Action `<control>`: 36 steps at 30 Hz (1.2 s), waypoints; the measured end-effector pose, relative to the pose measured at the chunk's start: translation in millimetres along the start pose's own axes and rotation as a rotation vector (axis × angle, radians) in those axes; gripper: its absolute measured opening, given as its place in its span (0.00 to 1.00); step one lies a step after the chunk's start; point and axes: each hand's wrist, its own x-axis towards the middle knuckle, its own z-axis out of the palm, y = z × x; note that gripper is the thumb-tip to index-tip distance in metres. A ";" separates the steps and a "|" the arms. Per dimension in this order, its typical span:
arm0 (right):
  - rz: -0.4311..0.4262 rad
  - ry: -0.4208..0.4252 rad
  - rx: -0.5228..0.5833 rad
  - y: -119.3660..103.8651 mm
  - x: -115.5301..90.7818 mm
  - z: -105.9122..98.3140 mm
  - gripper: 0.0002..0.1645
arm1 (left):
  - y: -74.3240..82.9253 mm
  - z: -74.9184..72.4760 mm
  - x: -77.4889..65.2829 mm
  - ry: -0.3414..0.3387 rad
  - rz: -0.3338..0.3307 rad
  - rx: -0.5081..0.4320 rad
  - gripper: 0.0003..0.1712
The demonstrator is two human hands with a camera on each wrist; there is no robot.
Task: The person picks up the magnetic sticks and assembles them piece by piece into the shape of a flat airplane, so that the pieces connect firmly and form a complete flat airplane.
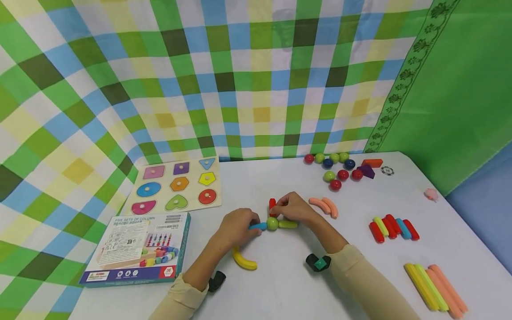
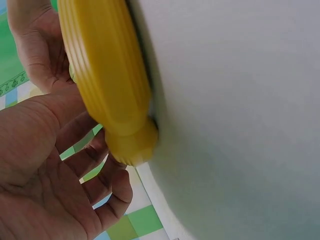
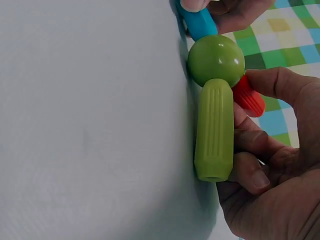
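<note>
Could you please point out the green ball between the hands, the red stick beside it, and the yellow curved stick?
Green ball (image 3: 216, 60), right wrist view: round front.
Red stick (image 3: 249, 99), right wrist view: ribbed side.
Yellow curved stick (image 2: 106, 67), left wrist view: ribbed body.

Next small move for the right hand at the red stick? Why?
Probably have the right hand nudge the red stick gently toward the green ball while the left hand steadies the blue stick. The right hand pinches the red one, whose contact with the ball is hard to confirm; the blue stick and light-green stick appear to touch it.
</note>
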 end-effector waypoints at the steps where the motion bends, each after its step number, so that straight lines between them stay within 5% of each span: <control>1: -0.002 0.007 -0.018 0.5 -0.3 0.4 0.12 | 0.2 0.1 0.0 0.001 0.002 0.002 0.12; 10: -0.080 0.026 -0.262 0.8 -2.9 3.1 0.19 | 2.1 0.1 0.2 -0.009 0.003 0.014 0.13; 21: -0.106 0.048 -0.296 2.1 -11.2 -1.3 0.16 | 4.3 0.0 0.3 -0.018 0.008 0.003 0.13; 25: -0.106 0.129 -0.308 8.6 -23.9 -20.1 0.15 | 5.1 -0.5 -0.2 -0.030 -0.002 0.000 0.14; 32: -0.037 0.408 -0.429 38.9 -50.1 -77.4 0.16 | 9.7 -0.5 0.7 -0.031 0.026 0.030 0.16; 36: 0.071 0.422 -0.483 56.3 -61.4 -98.4 0.22 | 14.6 2.9 5.2 -0.025 0.081 0.046 0.18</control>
